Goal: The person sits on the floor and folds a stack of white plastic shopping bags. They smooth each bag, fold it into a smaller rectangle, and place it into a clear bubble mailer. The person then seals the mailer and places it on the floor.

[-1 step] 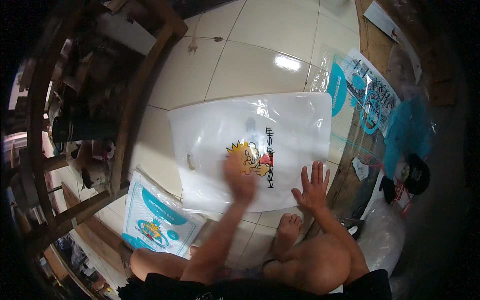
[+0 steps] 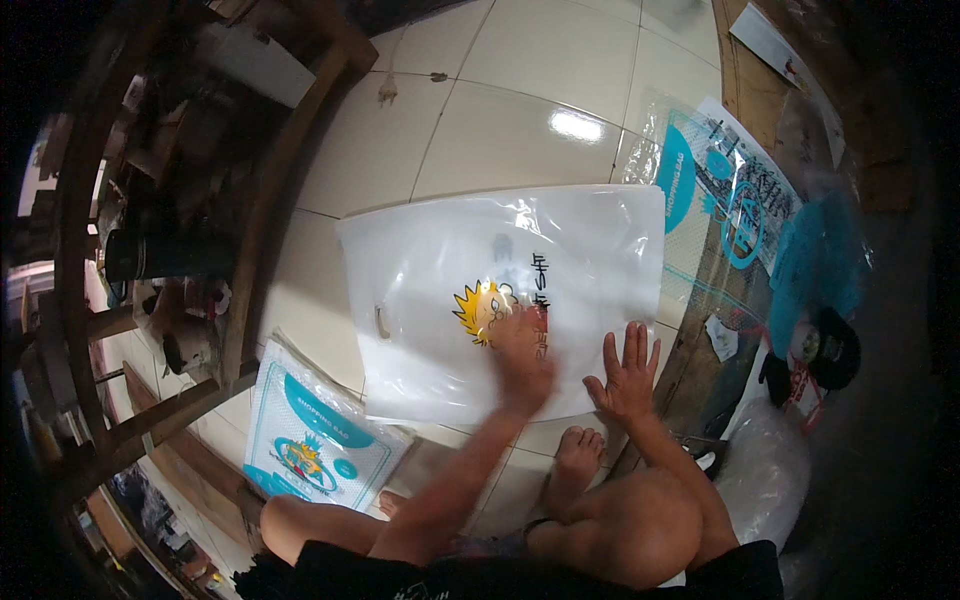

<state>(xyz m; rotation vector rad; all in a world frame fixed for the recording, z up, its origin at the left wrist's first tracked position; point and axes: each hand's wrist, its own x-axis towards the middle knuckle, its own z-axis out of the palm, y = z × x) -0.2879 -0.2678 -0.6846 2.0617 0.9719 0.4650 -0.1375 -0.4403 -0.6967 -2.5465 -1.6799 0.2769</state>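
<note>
A white plastic bag (image 2: 430,260) lies flat on the tiled floor in front of me, with a yellow-haired cartoon figure and black lettering printed in its middle. It has a small handle slot near its left edge. My left hand (image 2: 525,365) is over the print, covering part of it. Motion smears its fingers, and whether it presses on the plastic cannot be made out. By the bag's lower right corner, my right hand (image 2: 625,385) lies flat with fingers spread, its fingertips on the bag and nothing held.
Beside my left knee lies a stack of clear-wrapped white and turquoise bags (image 2: 315,430). Another turquoise-printed clear package (image 2: 690,200) is at the right, near a wooden board (image 2: 745,70). A wooden shelf frame (image 2: 265,200) stands at left. Clear plastic wrap (image 2: 760,460) bulges at lower right.
My left hand has slid to the right across the print, uncovering the cartoon's hair and covering some of the lettering. My right hand and the bag stay put.
</note>
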